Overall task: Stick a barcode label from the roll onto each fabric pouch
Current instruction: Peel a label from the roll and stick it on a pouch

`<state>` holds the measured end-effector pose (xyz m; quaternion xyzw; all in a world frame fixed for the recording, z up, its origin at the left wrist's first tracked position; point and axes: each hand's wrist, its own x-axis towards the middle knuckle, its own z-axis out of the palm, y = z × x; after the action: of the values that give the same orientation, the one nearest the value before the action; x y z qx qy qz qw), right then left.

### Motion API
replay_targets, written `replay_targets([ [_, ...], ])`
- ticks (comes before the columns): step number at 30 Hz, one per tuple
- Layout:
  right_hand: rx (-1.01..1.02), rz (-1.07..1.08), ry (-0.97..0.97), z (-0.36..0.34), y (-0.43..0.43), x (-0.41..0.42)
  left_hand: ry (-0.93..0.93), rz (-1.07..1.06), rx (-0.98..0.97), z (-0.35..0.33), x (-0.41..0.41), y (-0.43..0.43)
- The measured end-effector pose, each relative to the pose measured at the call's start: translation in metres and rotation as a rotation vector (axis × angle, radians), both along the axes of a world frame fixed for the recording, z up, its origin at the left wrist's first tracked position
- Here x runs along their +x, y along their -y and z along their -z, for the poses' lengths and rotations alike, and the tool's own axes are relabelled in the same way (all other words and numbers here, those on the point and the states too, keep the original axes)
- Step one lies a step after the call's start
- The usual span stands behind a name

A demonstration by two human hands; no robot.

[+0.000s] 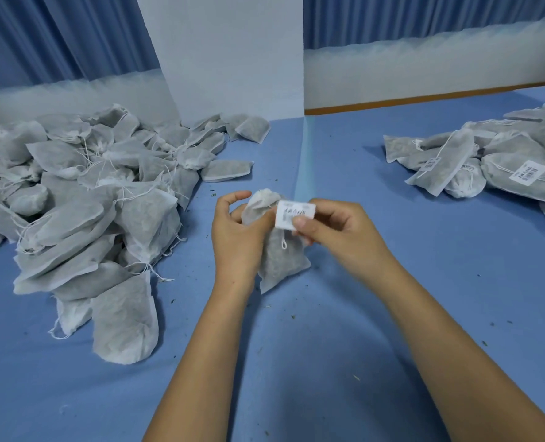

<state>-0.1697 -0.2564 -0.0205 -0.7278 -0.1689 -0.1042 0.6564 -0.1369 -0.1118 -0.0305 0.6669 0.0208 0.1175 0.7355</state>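
Left hand (236,240) — one pouch (280,266), right hand (338,231) — one label (293,212)

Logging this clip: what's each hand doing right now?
Left hand: holds the pouch.
Right hand: pinches the label.

The label (295,214) at the pouch (280,260) and the stuck labels (528,172) at right show barcode bars; their print is too blurred to read

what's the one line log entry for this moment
step: labelling | left hand: holds pouch | right hand: pinches barcode label at pouch top | unlabelled pile: left | labelled pile: right
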Motion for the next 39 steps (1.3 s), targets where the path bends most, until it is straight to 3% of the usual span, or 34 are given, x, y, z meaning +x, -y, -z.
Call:
replay_targets([
  [2, -0.164, 0.012, -0.019, 0.005, -0.007, -0.001, -0.014, 0.031, -0.009, 0.0, -0.001, 0.001],
  [6, -0.299, 0.104, -0.054, 0.009, -0.01, -0.001, -0.033, 0.068, -0.03, -0.001, -0.001, 0.001],
  [17, -0.395, 0.319, -0.153, 0.01, -0.01, 0.001, 0.024, 0.188, -0.03, -0.005, -0.004, 0.0],
  [24, -0.825, 0.601, -0.284, 0.009, -0.007, 0.001, 0.084, 0.254, 0.008, -0.003, -0.005, 0.005],
  [26, -0.858, 0.624, -0.28, 0.009, -0.005, 0.003, 0.089, 0.248, -0.003, -0.001, -0.004, 0.004],
  [28, -0.678, 0.539, -0.212, 0.011, -0.005, 0.005, 0.083, 0.233, 0.002, -0.001, -0.004, 0.004],
  [32, -0.045, 0.266, -0.196, 0.008, -0.002, 0.007, 0.067, 0.209, -0.033, -0.001, -0.002, 0.001],
  [39, 0.175, 0.238, -0.287, 0.019, -0.001, 0.012, -0.062, 0.223, 0.08, 0.005, -0.002, 0.007],
])
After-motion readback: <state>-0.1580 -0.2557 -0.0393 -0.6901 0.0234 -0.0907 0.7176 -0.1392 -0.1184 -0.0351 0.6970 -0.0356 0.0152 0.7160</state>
